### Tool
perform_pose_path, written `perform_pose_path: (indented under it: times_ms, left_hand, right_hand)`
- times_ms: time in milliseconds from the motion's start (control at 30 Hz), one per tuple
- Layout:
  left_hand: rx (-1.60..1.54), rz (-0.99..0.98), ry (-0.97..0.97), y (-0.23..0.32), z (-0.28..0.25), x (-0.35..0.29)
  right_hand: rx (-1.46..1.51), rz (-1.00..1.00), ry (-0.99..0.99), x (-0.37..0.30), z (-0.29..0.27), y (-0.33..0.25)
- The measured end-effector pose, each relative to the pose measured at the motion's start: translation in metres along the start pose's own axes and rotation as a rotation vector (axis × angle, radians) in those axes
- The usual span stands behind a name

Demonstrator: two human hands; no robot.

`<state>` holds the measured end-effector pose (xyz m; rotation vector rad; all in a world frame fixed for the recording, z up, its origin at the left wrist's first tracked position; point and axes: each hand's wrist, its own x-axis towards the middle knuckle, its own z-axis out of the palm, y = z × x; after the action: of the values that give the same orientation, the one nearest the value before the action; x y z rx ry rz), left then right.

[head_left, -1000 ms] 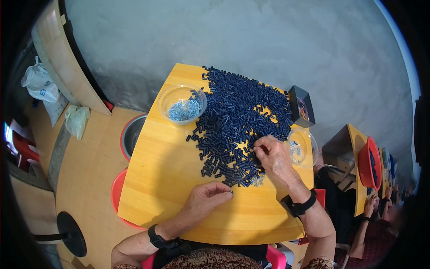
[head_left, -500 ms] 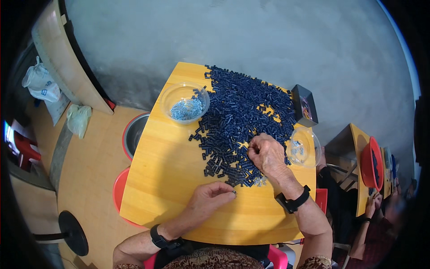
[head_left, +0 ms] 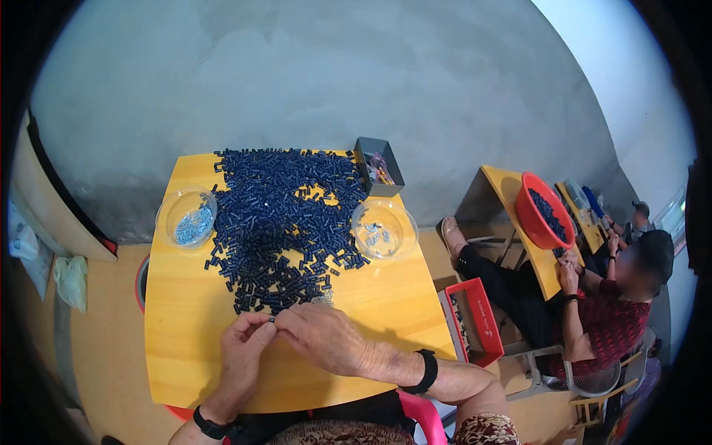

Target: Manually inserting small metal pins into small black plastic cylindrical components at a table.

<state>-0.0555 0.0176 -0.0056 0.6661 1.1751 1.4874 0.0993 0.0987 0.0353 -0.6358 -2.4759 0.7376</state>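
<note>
My left hand (head_left: pixel 245 347) is closed in a pinch on a small dark plastic piece (head_left: pixel 272 320) close to the table's near side. Beside it, my right hand (head_left: pixel 326 335) reaches across with its fingers pinched together at the same piece; anything in those fingertips is too small to make out. A wide spread of similar dark blue-black pieces (head_left: pixel 289 215) covers the far part of the yellow table (head_left: pixel 196 326). Small bright metal parts (head_left: pixel 323 298) lie at the spread's near edge, partly behind my right hand.
Clear tubs flank the spread: the left tub (head_left: pixel 167 219) contains silvery metal parts, the right tub (head_left: pixel 400 248) a few. A dark box (head_left: pixel 383 167) stands at the far right corner. A red box (head_left: pixel 482 326) sits beside the table. Rightward, another person works near a red basin (head_left: pixel 528 215).
My right hand has left the spread and come to my left hand's fingertips. The view has swung right, so the table appears further left and more of the other person shows.
</note>
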Motion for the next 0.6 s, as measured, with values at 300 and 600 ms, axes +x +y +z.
perform_pose_path:
  times_ms: [300,600]
  left_hand:
    - [0.127,0.039,0.010,0.006,0.016,-0.019]
    - [-0.009,0.095,-0.086,-0.002,0.037,-0.019]
  right_hand:
    - [0.143,-0.128,0.021,-0.023,-0.004,-0.004]
    - [0.217,0.145,0.217,-0.033,-0.021,-0.016]
